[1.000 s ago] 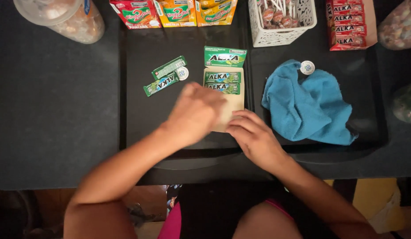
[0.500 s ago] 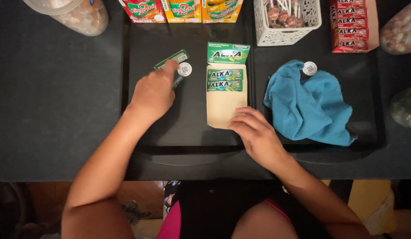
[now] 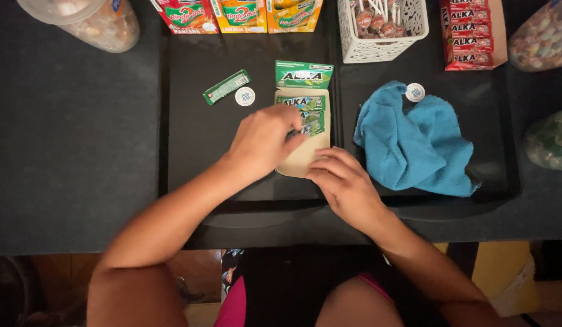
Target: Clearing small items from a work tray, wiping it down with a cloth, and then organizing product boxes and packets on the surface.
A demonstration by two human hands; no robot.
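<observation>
Dark bench (image 3: 75, 151) carries two shallow black trays (image 3: 190, 121) side by side, with juice cartons (image 3: 238, 15), a white basket (image 3: 381, 30) of lollipops and a red candy box (image 3: 471, 33) along the far edge. We work over the left tray, where an open tan display box (image 3: 302, 154) lies flat with its green lid flap (image 3: 304, 74) folded back.

Progress, as we judge it from the layout: several green gum packs (image 3: 302, 103) already sit in the far end of the box, stacked against the flap. One loose pack (image 3: 227, 86) remains outside on the tray, to the left of the box, with a white round token (image 3: 245, 96) just beside it. The near half of the box shows bare tan card, so the filling looks roughly midway.

Our left hand (image 3: 262, 142) hovers over the middle of the box with its fingers (image 3: 293, 136) curled closed around a green pack (image 3: 312, 123), which sticks out past the fingertips. That pack sits over the box, just below the packs already placed, and appears to touch them. Our right hand (image 3: 347, 184) rests at the near right corner of the box, fingers loosely bent and pressing its edge; it holds nothing.

A blue cloth (image 3: 414, 142) lies crumpled in the right tray, well apart from the box, with a second white token (image 3: 415, 92) at its far edge.
</observation>
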